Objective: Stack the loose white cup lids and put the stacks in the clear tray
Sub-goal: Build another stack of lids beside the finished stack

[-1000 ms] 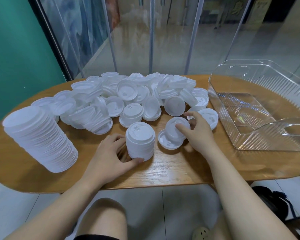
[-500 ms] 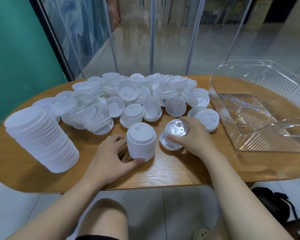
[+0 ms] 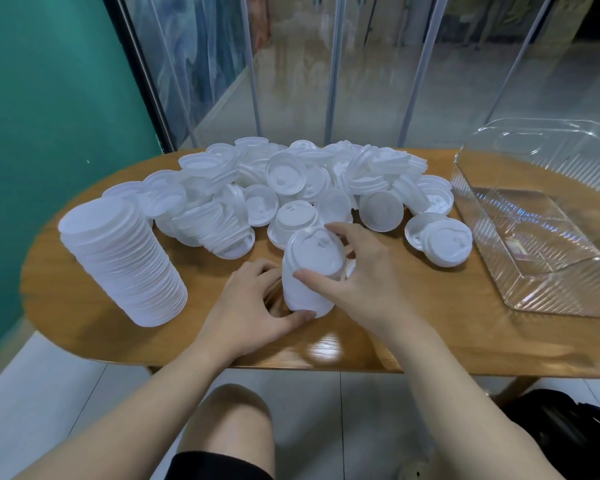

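**Small Stack Got One More Lid**

Green wall stood on the left side, with glass doors behind a wooden table.

Far left on the table was a tall stack of white lids. It leaned a bit but stood on its own. Next came a big messy pile of loose lids, spread across the back of the table.

In the middle, near the front edge, stood the small stack. The left hand held it low down, with the thumb curled round its bottom and the fingers behind it. The right hand pinched the top lid by its rim, thumb in front and fingers over the back. That lid sat tilted on the stack and did not look pushed flat.

Two more lids lay just beside the right hand. Far right was the clear tray. No lids were in it, so I think most of the job was still to do.

These lids looked thin, light and smooth. They would likely bend if squeezed hard and slide apart if a stack tipped. A good hold would be gentle, round the rim for one lid, and round the bottom and top together for a whole stack.
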Tool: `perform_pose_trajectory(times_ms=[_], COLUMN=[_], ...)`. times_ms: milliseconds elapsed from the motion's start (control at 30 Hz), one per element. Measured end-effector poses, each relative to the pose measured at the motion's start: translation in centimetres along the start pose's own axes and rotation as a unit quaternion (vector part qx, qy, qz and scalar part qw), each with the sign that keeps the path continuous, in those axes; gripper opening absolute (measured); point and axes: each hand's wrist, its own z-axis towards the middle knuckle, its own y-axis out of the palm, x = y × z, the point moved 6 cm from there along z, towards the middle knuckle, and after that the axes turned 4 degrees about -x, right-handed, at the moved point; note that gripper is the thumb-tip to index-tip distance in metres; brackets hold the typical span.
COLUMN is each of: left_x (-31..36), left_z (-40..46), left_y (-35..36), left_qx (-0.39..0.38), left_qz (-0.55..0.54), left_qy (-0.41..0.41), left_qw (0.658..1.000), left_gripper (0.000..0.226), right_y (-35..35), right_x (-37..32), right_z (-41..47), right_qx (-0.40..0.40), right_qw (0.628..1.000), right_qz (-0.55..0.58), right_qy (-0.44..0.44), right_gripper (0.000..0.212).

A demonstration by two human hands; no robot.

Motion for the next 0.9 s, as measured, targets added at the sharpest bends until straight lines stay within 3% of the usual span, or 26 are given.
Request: perform_pose_trajectory(times_ms=[200, 567, 767, 900], left_x=[-0.1, 0.0, -0.2, -0.2], left_z=[0.0, 0.0, 0.0, 0.1], left_y=[0.0, -0.1, 0.0, -0.1], left_qx=[0.001, 0.002, 0.000, -0.003], left_qz=[-0.002, 0.001, 0.008, 0.010], left_qy=[0.000, -0.002, -0.015, -0.014], left_qw=[1.000, 1.000, 1.000, 1.000], left_gripper=[0.063, 0.062, 0.068, 0.069], right_y=[0.7, 0.7, -4.0, -4.8], right_x=[0.5, 1.1, 3.4, 6.7], right_z=[0.5, -0.2, -0.3, -1.1], right_qx=[-0.017, -0.081, -0.080, -0.158], right_qw=[1.000, 0.997, 0.995, 0.977], right_qz=[-0.009, 0.004, -0.056, -0.128], right_qy=[0.012, 0.019, 0.020, 0.070], right_gripper=[0.071, 0.090, 0.047, 0.053])
